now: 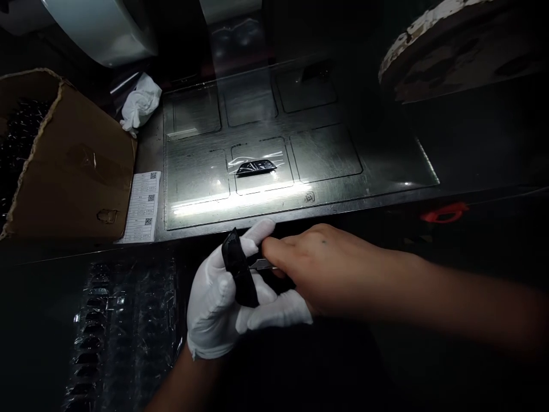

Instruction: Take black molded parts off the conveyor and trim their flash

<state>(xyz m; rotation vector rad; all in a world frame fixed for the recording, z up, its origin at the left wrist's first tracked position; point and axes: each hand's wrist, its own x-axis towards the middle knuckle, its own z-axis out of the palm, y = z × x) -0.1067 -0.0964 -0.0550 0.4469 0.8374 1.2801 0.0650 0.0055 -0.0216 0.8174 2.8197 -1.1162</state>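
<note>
My left hand [217, 297], in a white cotton glove, is shut on a flat black piece [239, 269] that stands tilted between thumb and fingers. My bare right hand [330, 266] is close against it, holding a small metal blade [261, 264] whose tip points at the black piece. The fingers hide most of the handle. Beyond my hands, a similar black piece wrapped in clear film [256, 167] lies on a steel plate with shallow square recesses [193, 177].
A cardboard box [72, 163] of dark items stands at the left, with a sheet of QR-code labels [143, 207] beside it. A clear tray of black pieces [124, 337] lies lower left. There is a crumpled white cloth [141, 103] behind, and a red clip [444, 213] at right.
</note>
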